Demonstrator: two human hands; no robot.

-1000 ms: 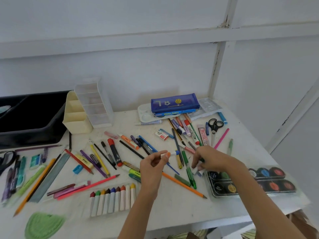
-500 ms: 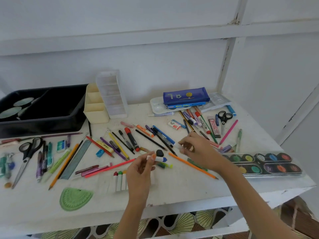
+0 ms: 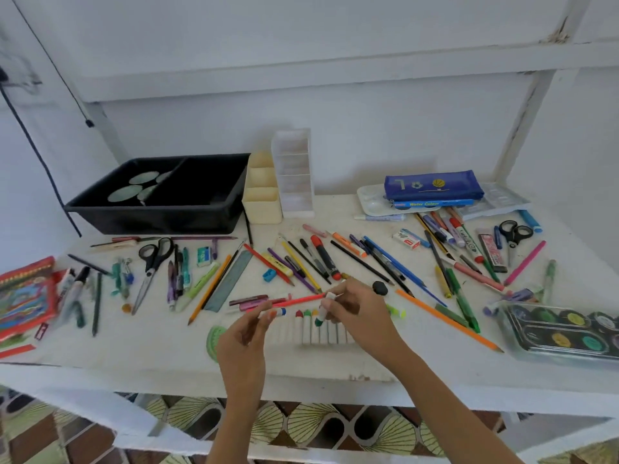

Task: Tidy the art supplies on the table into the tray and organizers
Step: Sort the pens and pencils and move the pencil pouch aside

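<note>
Crayons (image 3: 306, 331), white with coloured tips, lie in a row near the front edge of the counter (image 3: 167, 349). I'm at the gathering step: my left hand (image 3: 243, 333) pinches a blue-tipped crayon (image 3: 280, 312) in its fingers, and my right hand (image 3: 358, 309) grips a green-tipped crayon (image 3: 321, 318) just over the row. Next move, I reckon, is to bundle the rest and carry them back-left to the cream organizer (image 3: 263, 195) beside the black tray (image 3: 160, 209), lifting clear of the loose pencils.

A white crayon with a green tip (image 3: 320, 319) hangs tip-down, slightly tilted, pinched in the right hand (image 3: 360, 313). The left hand (image 3: 243, 333) pinches a blue-ended one (image 3: 279, 312) roughly level. Directly beneath both grips, more white crayons (image 3: 323, 333) lie in a row. Far behind the grips, leftward, sit the black tray (image 3: 160, 211), cream organizer (image 3: 263, 195) and clear organizer (image 3: 294, 175).
</note>
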